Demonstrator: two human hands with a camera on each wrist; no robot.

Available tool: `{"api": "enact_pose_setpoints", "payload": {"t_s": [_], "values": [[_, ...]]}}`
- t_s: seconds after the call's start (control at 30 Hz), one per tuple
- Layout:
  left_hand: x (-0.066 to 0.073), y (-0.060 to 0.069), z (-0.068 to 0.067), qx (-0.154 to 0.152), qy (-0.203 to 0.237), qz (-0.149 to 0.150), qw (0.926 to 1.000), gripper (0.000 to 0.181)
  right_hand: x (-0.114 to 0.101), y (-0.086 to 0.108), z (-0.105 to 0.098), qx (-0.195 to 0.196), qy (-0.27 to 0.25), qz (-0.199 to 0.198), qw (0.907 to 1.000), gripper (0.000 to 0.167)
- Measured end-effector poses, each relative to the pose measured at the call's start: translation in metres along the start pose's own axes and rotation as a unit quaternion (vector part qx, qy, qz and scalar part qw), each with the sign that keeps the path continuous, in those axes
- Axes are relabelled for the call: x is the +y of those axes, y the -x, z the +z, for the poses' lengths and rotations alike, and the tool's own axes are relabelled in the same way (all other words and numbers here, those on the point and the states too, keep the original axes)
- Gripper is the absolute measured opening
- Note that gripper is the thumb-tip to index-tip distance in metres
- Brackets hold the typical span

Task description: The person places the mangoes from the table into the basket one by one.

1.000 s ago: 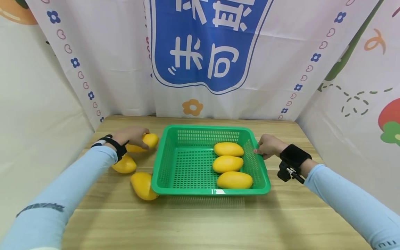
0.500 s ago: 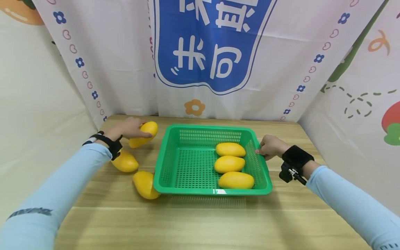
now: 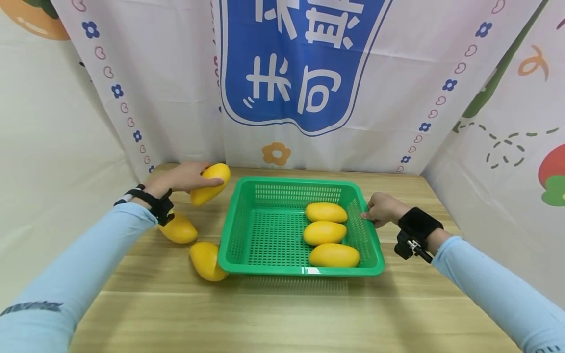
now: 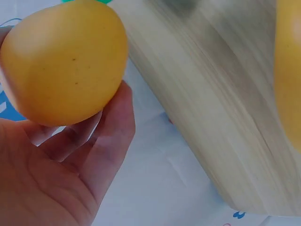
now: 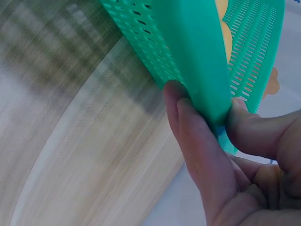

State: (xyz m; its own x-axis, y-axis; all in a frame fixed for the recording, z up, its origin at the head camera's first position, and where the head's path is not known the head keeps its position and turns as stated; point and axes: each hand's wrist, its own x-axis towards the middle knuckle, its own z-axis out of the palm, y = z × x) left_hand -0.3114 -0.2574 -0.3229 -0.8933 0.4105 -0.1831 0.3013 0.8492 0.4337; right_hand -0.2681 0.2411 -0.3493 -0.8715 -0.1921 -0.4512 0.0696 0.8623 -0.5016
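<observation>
Head view: up came a mango [image 3: 213, 187] at the basket's [image 3: 269, 269] ten o'clock, the left hand [image 3: 187, 177] clamping its fingers round it, so it hung clear of the worktop [image 3: 212, 318]! Left wrist: it filled ten o'clock. Right wrist: right hand's [image 5: 221, 186] fingers pinched the basket's rim [image 5: 197, 61].

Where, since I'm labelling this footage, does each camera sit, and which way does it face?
Head: on the head, facing forward and down at the basket on the table; left hand, right hand and sleeves show.
Left wrist: on that wrist, facing the gripped mango; palm and fingers show.
Right wrist: on that wrist, facing the pinched basket rim; thumb and fingers show.
Shared: head and left wrist both show the gripped mango; head and right wrist both show the basket.
</observation>
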Motion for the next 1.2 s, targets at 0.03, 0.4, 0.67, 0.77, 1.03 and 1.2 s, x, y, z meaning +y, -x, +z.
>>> {"api": "enact_pose_setpoints", "payload": {"t_s": [0.03,0.4,0.67,0.77,1.03,1.2], "values": [[0.002,0.000,0.000,0.001,0.001,0.002,1.0000,0.060,0.001,0.000,0.000,0.000,0.000,0.000,1.0000,0.020],[0.034,0.000,0.003,0.013,-0.012,0.044,0.9989,0.056,-0.001,0.001,0.003,0.002,-0.012,-0.002,0.9999,0.021],[0.064,-0.013,0.009,-0.008,-0.066,0.070,0.9953,0.068,-0.001,0.004,0.003,0.001,-0.008,-0.002,1.0000,0.022],[0.073,-0.020,0.011,-0.015,-0.075,0.088,0.9932,0.071,0.000,0.005,0.002,0.002,-0.010,-0.001,0.9999,0.023],[0.092,-0.032,0.021,-0.015,-0.100,0.115,0.9883,0.062,0.003,0.005,0.003,0.001,-0.021,-0.005,0.9998,0.023],[0.101,-0.041,0.030,-0.018,-0.103,0.112,0.9883,0.065,0.001,0.007,0.002,0.003,-0.012,-0.010,0.9999,0.023]]}}
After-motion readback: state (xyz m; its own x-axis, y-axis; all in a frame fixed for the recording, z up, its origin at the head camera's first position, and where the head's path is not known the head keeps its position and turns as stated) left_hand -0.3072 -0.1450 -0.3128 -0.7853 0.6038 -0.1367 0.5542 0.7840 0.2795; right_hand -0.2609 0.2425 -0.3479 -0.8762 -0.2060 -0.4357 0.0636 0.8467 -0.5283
